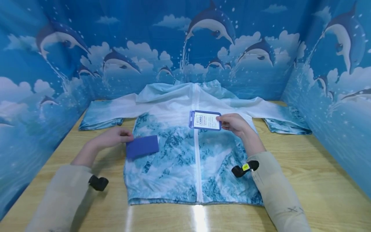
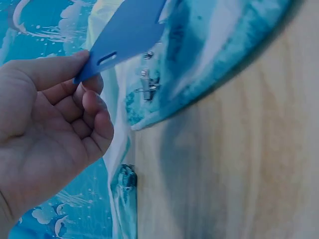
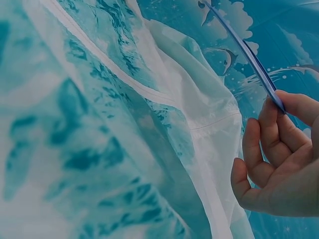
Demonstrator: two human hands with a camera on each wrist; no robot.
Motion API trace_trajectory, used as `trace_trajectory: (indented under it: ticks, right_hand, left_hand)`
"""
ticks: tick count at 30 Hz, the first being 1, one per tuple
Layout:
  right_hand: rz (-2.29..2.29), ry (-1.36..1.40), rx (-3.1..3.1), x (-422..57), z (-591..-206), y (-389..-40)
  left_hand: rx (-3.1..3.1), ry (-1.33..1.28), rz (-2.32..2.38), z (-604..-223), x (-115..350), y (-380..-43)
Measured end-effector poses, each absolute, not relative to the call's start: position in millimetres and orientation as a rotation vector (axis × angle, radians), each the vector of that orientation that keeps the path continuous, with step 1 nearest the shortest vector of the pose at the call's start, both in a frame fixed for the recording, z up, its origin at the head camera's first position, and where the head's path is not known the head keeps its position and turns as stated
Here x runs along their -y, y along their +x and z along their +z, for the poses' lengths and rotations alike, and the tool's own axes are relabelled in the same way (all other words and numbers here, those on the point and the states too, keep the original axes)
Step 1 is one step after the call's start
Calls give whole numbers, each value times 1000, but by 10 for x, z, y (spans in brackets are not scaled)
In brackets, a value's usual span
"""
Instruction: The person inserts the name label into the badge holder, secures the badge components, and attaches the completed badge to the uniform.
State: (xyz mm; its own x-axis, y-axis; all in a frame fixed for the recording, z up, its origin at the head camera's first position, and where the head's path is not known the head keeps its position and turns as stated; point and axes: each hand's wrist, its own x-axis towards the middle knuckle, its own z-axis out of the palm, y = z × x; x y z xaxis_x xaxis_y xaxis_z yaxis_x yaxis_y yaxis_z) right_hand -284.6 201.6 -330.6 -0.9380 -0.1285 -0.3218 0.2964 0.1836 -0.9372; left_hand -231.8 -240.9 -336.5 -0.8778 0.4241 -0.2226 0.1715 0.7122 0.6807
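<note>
My left hand point(image 1: 114, 137) pinches a corner of a flat blue plastic badge piece point(image 1: 143, 147) between thumb and fingers; the left wrist view shows a slot near its held end. It overlaps the left front of a blue-and-white zip jacket point(image 1: 165, 180). Small metal clips point(image 2: 148, 84) appear on the jacket in that view. By one short end, my right hand point(image 1: 234, 124) pinches a blue-framed ID card holder point(image 1: 205, 120) with a white printed card inside. It is held over the zip point(image 1: 197, 154), and appears edge-on in the right wrist view.
The jacket lies spread on a wooden table point(image 1: 318, 180), its sleeves point(image 1: 104, 112) out to both sides with folded ends. Blue dolphin-print curtains point(image 1: 162, 38) enclose the back and both sides.
</note>
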Motion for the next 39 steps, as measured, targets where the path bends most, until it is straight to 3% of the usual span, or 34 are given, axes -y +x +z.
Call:
trace_trajectory:
  ticks: [39]
  right_hand:
    - [-1789, 128, -2155, -1917, -3347, -2816]
  left_hand:
    - [-2461, 337, 1548, -3003, 1596, -2686]
